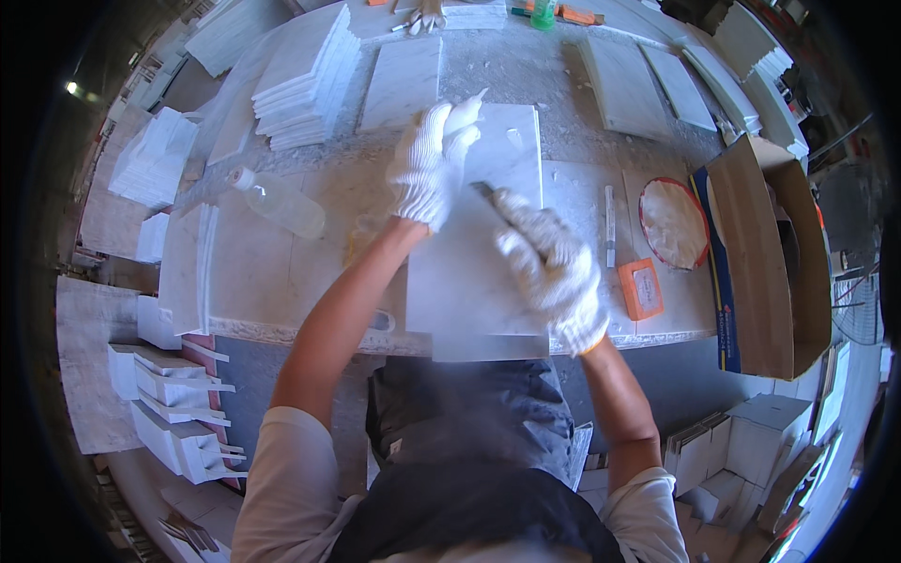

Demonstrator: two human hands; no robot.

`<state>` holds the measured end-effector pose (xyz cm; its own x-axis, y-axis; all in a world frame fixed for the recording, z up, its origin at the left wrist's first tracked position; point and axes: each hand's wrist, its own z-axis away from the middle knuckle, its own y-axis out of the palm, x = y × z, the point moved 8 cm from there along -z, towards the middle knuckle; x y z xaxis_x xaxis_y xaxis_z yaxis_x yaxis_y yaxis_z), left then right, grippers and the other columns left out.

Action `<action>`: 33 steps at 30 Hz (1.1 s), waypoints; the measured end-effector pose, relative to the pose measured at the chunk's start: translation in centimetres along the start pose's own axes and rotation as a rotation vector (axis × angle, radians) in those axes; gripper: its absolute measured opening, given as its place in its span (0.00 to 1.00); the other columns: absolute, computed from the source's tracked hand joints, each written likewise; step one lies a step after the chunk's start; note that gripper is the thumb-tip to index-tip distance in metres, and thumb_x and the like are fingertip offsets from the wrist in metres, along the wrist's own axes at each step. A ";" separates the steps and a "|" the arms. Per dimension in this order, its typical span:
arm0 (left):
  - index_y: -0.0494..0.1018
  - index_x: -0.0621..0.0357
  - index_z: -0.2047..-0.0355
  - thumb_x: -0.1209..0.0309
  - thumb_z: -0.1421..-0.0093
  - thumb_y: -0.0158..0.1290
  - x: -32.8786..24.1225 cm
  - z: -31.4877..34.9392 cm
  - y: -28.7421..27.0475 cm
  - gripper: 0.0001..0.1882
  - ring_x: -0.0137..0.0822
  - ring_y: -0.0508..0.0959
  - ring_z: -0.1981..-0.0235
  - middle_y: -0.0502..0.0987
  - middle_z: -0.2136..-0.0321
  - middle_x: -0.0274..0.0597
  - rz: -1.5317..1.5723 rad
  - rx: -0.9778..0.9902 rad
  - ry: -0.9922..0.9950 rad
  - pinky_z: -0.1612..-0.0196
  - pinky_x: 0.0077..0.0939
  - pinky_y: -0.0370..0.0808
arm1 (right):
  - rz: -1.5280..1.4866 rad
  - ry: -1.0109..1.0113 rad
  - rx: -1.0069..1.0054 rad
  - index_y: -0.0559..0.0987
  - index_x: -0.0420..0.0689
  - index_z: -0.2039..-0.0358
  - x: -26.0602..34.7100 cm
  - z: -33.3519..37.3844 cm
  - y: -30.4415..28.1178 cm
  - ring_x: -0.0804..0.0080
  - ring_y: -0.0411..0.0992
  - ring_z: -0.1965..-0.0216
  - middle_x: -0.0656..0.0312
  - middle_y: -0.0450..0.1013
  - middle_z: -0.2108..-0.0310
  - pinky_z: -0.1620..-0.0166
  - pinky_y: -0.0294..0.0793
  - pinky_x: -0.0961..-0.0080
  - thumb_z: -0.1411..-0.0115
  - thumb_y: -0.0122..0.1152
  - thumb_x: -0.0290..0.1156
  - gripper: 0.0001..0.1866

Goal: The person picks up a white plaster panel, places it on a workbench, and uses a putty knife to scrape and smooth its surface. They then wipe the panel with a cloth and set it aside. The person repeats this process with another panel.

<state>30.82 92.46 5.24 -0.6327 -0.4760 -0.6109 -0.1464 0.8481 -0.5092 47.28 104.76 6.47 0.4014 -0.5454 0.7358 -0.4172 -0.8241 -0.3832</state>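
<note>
A pale grey-veined marble slab (pixel 455 286) lies lengthwise before me, its near end at the table's front edge. The lower end of another slab (pixel 488 349) shows beneath it, jutting past that edge. My left hand (pixel 430 159), in a white knitted glove, is over the slab's far left part with its fingers drawn together; whatever may be in them is hidden. In a similar glove, my right hand (pixel 554 258) is closed around a scraper with a thin dark blade (pixel 482 191). The blade points up and left, over the slab's middle; its handle is hidden by the glove.
A clear bottle (pixel 282 205) lies on the left. On the right are a red-rimmed round dish of white material (pixel 674 223), an orange block (pixel 641 289), a white marker (pixel 610 225) and an open cardboard box (pixel 774 263). Stacked slabs (pixel 305 80) and a green bottle (pixel 543 13) stand farther back.
</note>
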 end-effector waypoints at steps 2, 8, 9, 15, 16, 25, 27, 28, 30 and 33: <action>0.74 0.56 0.45 0.60 0.37 0.59 -0.3 -0.6 -0.2 0.23 0.51 0.78 0.51 0.79 0.53 0.48 -0.200 0.019 0.123 0.48 0.43 0.74 | -0.138 -0.043 -0.046 0.82 0.39 0.48 1.7 1.1 0.7 0.56 0.80 0.63 0.47 0.81 0.59 0.57 0.79 0.67 0.38 0.67 0.28 0.18; 0.74 0.40 0.41 0.56 0.38 0.57 0.3 -1.1 0.7 0.24 0.48 0.76 0.48 0.77 0.51 0.41 -0.675 0.237 0.164 0.47 0.45 0.73 | 0.100 0.064 0.062 0.81 0.50 0.44 2.4 2.6 2.4 0.56 0.79 0.67 0.59 0.82 0.56 0.62 0.81 0.65 0.38 0.67 0.36 0.21; 0.73 0.39 0.41 0.56 0.38 0.57 0.0 -1.1 0.9 0.24 0.47 0.76 0.48 0.77 0.50 0.40 -0.723 0.246 0.183 0.47 0.45 0.73 | 0.118 0.063 0.059 0.81 0.51 0.44 2.4 2.6 2.3 0.55 0.78 0.67 0.59 0.82 0.57 0.62 0.81 0.64 0.38 0.67 0.36 0.21; 0.73 0.40 0.44 0.61 0.35 0.52 -1.7 -1.7 1.7 0.18 0.45 0.77 0.49 0.78 0.51 0.39 -0.840 0.282 0.289 0.48 0.46 0.75 | 0.111 0.072 0.074 0.81 0.52 0.45 2.2 2.9 2.3 0.55 0.78 0.66 0.60 0.81 0.56 0.63 0.80 0.62 0.38 0.66 0.38 0.20; 0.73 0.41 0.46 0.62 0.33 0.50 -1.9 -1.8 1.7 0.16 0.44 0.78 0.49 0.78 0.51 0.39 -0.849 0.279 0.309 0.49 0.47 0.76 | 0.100 0.078 0.066 0.81 0.52 0.45 2.2 2.9 2.3 0.53 0.78 0.67 0.57 0.81 0.59 0.63 0.80 0.63 0.39 0.67 0.36 0.21; 0.74 0.43 0.48 0.61 0.35 0.50 -2.4 -1.9 2.3 0.15 0.42 0.79 0.51 0.78 0.55 0.37 -0.883 0.282 0.371 0.52 0.45 0.76 | 0.065 0.070 0.046 0.81 0.51 0.45 2.0 2.9 2.0 0.51 0.78 0.68 0.52 0.80 0.64 0.63 0.79 0.64 0.41 0.69 0.32 0.22; 0.74 0.42 0.49 0.60 0.36 0.51 -2.6 -1.8 2.3 0.15 0.41 0.79 0.52 0.78 0.55 0.36 -0.884 0.275 0.408 0.52 0.45 0.76 | 0.080 0.133 0.075 0.81 0.51 0.45 1.6 3.1 2.1 0.51 0.78 0.68 0.52 0.80 0.64 0.63 0.79 0.65 0.41 0.69 0.32 0.22; 0.74 0.42 0.49 0.60 0.36 0.51 -2.6 -1.7 2.4 0.15 0.41 0.79 0.52 0.78 0.56 0.36 -0.886 0.287 0.412 0.52 0.45 0.76 | 0.078 0.125 0.070 0.81 0.51 0.45 1.6 3.1 2.1 0.51 0.78 0.68 0.52 0.80 0.64 0.63 0.79 0.65 0.41 0.69 0.32 0.22; 0.74 0.42 0.50 0.59 0.36 0.51 -2.8 -1.6 2.4 0.15 0.41 0.79 0.52 0.78 0.56 0.36 -0.877 0.274 0.441 0.53 0.45 0.76 | 0.071 0.115 0.059 0.81 0.51 0.45 1.7 3.1 2.0 0.51 0.78 0.69 0.52 0.80 0.64 0.63 0.79 0.65 0.41 0.69 0.32 0.22; 0.75 0.42 0.51 0.58 0.36 0.52 -2.7 -1.6 2.6 0.14 0.41 0.79 0.53 0.79 0.57 0.36 -0.892 0.288 0.435 0.53 0.45 0.76 | 0.074 0.129 0.072 0.81 0.51 0.44 1.6 3.1 2.0 0.52 0.78 0.69 0.52 0.80 0.65 0.64 0.79 0.65 0.42 0.70 0.32 0.23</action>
<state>30.88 96.34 6.52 -0.6119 -0.7307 0.3026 -0.5455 0.1128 -0.8305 49.61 101.74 5.19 0.2615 -0.5850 0.7677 -0.3802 -0.7935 -0.4751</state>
